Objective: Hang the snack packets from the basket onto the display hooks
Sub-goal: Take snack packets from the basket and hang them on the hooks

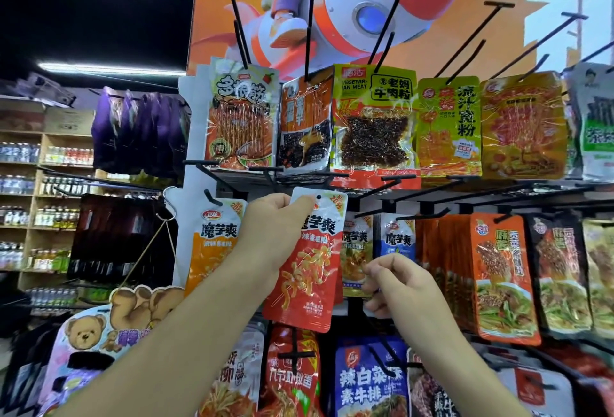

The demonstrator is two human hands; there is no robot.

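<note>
L hand [275,217] pinches red packet [307,277] at top edge, keeping hang hole [319,197] clear for hook. R hand [398,284] curled nearby; grip unclear.
</note>
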